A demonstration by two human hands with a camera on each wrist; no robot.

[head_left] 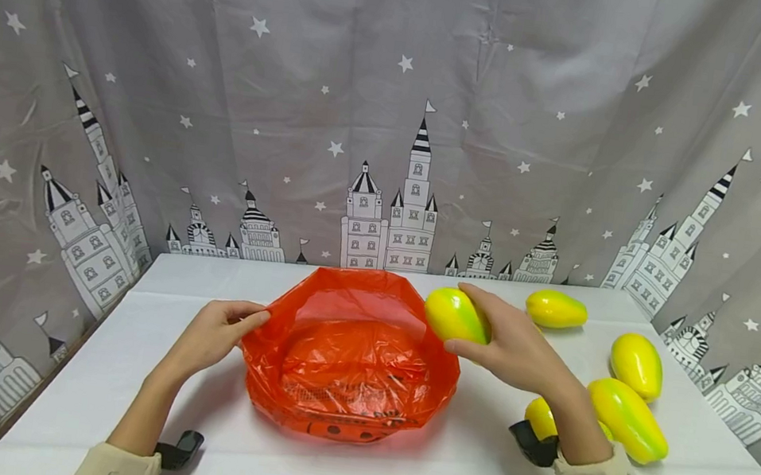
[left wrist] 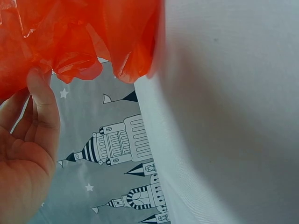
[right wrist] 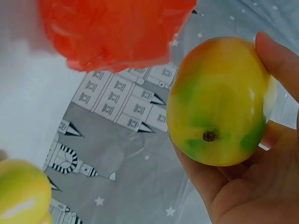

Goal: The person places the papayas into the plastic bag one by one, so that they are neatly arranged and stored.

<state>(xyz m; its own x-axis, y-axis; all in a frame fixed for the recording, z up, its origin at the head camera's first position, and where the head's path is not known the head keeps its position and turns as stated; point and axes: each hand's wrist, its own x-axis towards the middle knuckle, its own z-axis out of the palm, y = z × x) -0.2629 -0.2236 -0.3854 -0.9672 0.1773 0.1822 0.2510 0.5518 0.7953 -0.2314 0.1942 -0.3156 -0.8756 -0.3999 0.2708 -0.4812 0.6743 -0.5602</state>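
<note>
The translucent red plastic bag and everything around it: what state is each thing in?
Translucent red plastic bag: mouth open, crinkled, on the table.
Bare left hand: pinching the bag's rim.
Bare right hand: gripping one fruit.
Glossy yellow-green oval fruit: held up, outside the bag.
Other yellow-green oval fruits: resting loose, some partly hidden.
Grey castle-print fabric backdrop: hanging, creased.

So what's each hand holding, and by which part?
The left hand pinches the bag by its left rim; the right hand grips a fruit by its sides.
</note>
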